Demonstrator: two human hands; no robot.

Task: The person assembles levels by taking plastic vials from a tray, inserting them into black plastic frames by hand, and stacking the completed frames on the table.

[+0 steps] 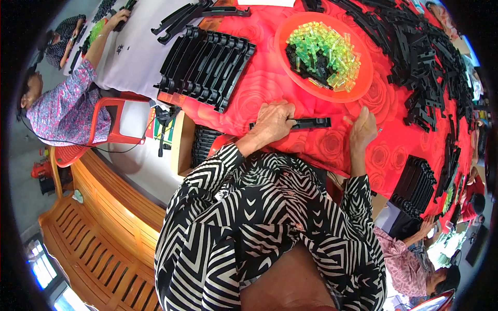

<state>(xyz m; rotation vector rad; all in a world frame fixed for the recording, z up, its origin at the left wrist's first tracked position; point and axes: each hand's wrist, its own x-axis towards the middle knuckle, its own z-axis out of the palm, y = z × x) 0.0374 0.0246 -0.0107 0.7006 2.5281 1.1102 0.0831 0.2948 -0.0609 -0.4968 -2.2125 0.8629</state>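
My left hand (274,122) is closed round one end of a long black plastic part (314,123), which lies level just above the red tablecloth near the table's front edge. To its right my right hand (363,129) is curled, thumb and fingers pressed together; whatever they hold, if anything, is too small to tell. Beyond my hands stands a round red bowl (289,73). It holds a heap of clear yellow-green plastic pieces (327,49), with small black pieces (319,70) among them.
A row of black parts (207,67) lies far left on the red tablecloth (259,88). Loose black parts (415,57) are heaped at right, near a second stack (415,184). One person (62,109) sits at left, another (404,254) at right. A wooden bench (98,233) stands left.
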